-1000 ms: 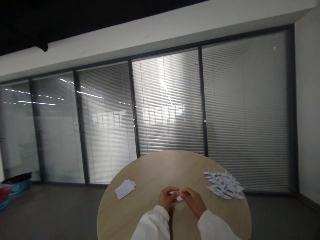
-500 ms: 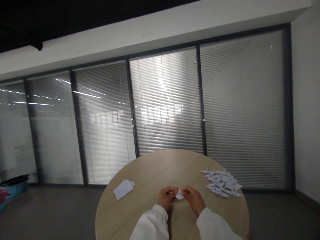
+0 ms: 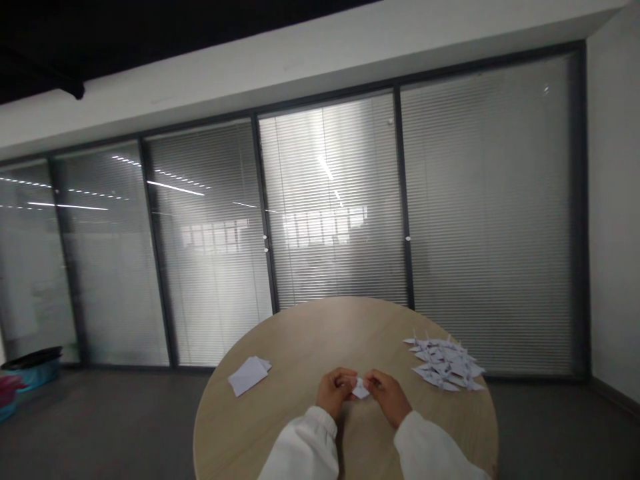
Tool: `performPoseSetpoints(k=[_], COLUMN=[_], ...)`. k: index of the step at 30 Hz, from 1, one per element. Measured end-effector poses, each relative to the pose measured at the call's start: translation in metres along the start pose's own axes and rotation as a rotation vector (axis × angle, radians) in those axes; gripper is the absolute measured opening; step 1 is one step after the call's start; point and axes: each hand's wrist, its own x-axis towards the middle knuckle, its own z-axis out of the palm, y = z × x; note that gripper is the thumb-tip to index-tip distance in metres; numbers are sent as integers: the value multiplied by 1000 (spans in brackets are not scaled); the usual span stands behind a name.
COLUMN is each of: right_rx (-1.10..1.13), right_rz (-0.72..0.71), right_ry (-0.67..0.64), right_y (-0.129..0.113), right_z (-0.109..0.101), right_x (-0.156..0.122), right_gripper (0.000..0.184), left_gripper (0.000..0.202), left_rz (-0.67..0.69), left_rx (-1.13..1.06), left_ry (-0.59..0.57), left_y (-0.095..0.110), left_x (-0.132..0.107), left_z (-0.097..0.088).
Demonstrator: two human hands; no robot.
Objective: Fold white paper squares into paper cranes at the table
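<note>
Head view, lower middle of frame: left hand [image 3: 336,392] and right hand [image 3: 387,398] still pinch a small folded paper [image 3: 360,389] between them, barely changed; on the table [image 3: 300,333], a sheet [image 3: 249,375] lies left, paper cranes [image 3: 444,363] heaped right

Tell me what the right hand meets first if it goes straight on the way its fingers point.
The small folded white paper comes first for the right hand, at its fingertips; the left hand lies just beyond, though depth is hard to judge here.
</note>
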Motion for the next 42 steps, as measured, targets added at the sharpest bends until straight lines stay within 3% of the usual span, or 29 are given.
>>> performPoseSetpoints(k=[17,29,32,38,42], right_rx=[-41,-28,-3,55,59], right_rz=[57,84,55,-123,-209], right_ry=[39,42,29,40,4], right_y=[-7,-7,-7,-14,-16], right_z=[-3,-4,-3,-2,0], right_x=[-1,-1,-2,-5,-6], right_gripper=[17,18,16,15,10], left_gripper=[45,53,48,43,43], left_rz=[35,-101,-93,-120,-142], left_rx=[14,29,51,16,-49], left_ry=[-41,-38,-44,75,68], left_y=[-8,-9,-9,-8,-11], left_x=[4,8,8,8,10], left_z=[-3,-3,-4,-7,-7])
